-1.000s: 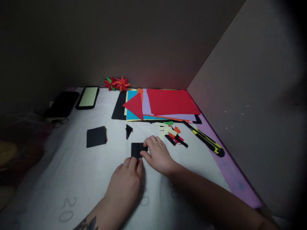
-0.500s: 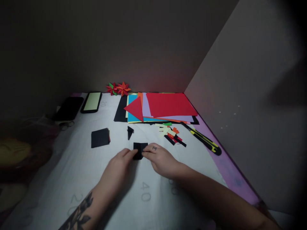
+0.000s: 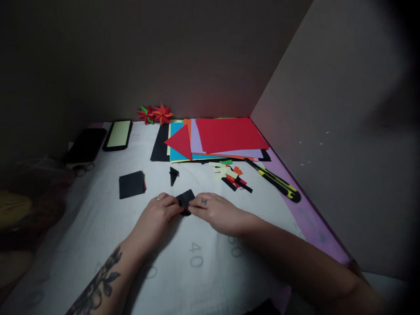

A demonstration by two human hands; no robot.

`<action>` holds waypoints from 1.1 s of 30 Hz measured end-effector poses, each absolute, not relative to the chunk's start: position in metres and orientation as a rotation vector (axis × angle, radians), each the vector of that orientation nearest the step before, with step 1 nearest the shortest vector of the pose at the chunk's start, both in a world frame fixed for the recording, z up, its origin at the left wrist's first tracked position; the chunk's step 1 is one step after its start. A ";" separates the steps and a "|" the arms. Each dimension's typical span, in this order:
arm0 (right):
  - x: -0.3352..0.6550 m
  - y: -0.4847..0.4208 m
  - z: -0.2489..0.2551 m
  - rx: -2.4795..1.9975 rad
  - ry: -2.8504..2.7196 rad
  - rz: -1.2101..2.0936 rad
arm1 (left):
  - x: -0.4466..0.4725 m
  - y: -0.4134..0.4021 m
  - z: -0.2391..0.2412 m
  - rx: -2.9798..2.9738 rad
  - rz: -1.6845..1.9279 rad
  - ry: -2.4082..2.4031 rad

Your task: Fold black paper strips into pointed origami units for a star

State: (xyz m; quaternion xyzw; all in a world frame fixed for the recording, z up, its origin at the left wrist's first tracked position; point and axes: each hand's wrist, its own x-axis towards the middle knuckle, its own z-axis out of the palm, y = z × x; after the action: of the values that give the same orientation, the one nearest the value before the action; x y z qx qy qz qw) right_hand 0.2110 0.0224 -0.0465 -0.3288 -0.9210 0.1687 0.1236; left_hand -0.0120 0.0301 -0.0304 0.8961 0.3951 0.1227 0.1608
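Observation:
A small black folded paper piece (image 3: 185,199) sits between both hands, lifted or tilted just above the white mat (image 3: 98,245). My left hand (image 3: 160,214) pinches its left edge with fingers curled. My right hand (image 3: 211,211) pinches its right edge, fingers closed on it. A small black folded triangle (image 3: 173,174) lies just behind the hands. A stack of black paper squares (image 3: 131,184) rests to the left.
Coloured paper sheets (image 3: 226,136) lie at the back with a red triangle (image 3: 180,142) on them. Paper scraps (image 3: 231,174) and a yellow-black utility knife (image 3: 274,179) lie right. Two phones (image 3: 118,134) and two paper stars (image 3: 154,113) sit at the back left. Walls close the back and right.
The black piece was lying flat under my fingers; both hands now pinch it and it is turned and raised a little. My left hand moved up beside it.

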 end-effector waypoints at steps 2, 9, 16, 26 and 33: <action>0.214 0.023 -0.045 -0.951 -2.723 0.521 | -0.014 0.031 -0.030 2.475 0.363 1.121; 0.226 0.027 -0.045 -0.863 -2.638 0.672 | -0.004 0.032 -0.025 2.288 0.323 1.335; 0.227 0.030 -0.045 -0.830 -2.637 0.664 | -0.022 0.036 -0.022 2.278 0.336 1.067; 0.225 0.030 -0.045 -0.770 -2.652 0.589 | -0.011 0.038 -0.025 2.460 0.419 1.072; 0.226 0.029 -0.036 -0.805 -2.625 0.737 | -0.001 0.038 -0.029 2.368 0.376 1.242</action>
State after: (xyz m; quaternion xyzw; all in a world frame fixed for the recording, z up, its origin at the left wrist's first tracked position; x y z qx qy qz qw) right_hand 0.2261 0.0287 -0.0362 -0.2799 -0.9131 0.2562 0.1490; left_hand -0.0009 0.0379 -0.0290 0.8557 0.4487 0.1358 0.2190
